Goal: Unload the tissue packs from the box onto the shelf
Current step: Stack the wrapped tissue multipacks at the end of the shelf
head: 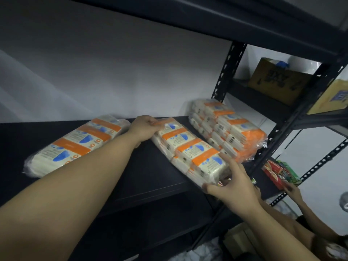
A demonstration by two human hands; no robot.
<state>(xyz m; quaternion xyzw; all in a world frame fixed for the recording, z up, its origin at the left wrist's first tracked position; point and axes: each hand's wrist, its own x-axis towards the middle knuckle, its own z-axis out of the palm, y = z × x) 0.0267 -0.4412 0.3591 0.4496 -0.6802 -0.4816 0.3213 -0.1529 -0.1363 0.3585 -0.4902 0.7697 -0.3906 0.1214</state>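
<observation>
Dark metal shelf against a white wall carries three tissue packs. Left hand grips the far end of the middle tissue pack, right hand holds its near end with spread fingers. Another pack lies left; a stacked pack sits right.

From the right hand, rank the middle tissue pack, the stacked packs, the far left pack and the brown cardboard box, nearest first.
1. Middle tissue pack, gripped by the right hand.
2. Stacked packs, just beyond, rightward.
3. Far left pack, across the shelf.
4. Brown cardboard box, neighbouring bay, upper right.
</observation>
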